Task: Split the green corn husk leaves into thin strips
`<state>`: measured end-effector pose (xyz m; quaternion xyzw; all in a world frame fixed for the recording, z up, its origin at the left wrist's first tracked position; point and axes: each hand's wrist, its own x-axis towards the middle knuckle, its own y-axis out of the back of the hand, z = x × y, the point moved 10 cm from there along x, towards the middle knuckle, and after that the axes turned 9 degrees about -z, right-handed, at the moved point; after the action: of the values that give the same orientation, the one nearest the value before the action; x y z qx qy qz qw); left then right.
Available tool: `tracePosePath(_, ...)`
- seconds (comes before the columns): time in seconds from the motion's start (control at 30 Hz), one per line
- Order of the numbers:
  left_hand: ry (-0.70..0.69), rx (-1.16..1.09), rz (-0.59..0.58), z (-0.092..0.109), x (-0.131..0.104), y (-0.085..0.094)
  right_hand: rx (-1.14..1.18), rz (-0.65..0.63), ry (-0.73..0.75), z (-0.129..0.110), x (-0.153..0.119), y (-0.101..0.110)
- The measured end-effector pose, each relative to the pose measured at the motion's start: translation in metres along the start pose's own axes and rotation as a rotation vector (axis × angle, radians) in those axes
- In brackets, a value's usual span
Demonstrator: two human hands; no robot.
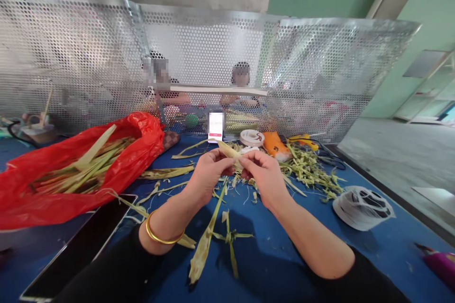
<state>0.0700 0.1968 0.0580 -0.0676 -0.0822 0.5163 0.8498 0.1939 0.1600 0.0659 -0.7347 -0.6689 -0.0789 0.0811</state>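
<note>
A pale dry husk strip (229,150) stretches between my two hands above the middle of the table. My left hand (209,173), with a gold bangle at the wrist, pinches its near side between thumb and fingers. On the other side, my right hand (263,170) pinches the strip too, fingertips close to the left ones. Below them on the blue table lie a long green-and-tan husk strip (204,251) and a small knotted husk piece (230,236). Husk scraps and fine thread lie behind and beneath the hands.
At left stands an open red plastic bag (142,165) of husks. A lit phone (215,125), white roll (251,138), orange packet (275,146) and yellow tool (305,142) line the back. A knotted husk pile (309,170) and white spool (350,206) lie right. People sit behind a perforated metal screen (213,42).
</note>
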Motion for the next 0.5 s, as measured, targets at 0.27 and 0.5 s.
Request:
tracePosePath(0.27, 0.046, -0.134, -0.02, -0.006, -0.003, -0.006, 0.024, 0.085, 0.067, 0.001, -0.003, 0.002)
tracePosePath(0.5, 0.112, -0.095, 0.028, -0.017, -0.009, -0.006, -0.365, 0.154, 0.225, -0.015, -0.014, -0.002)
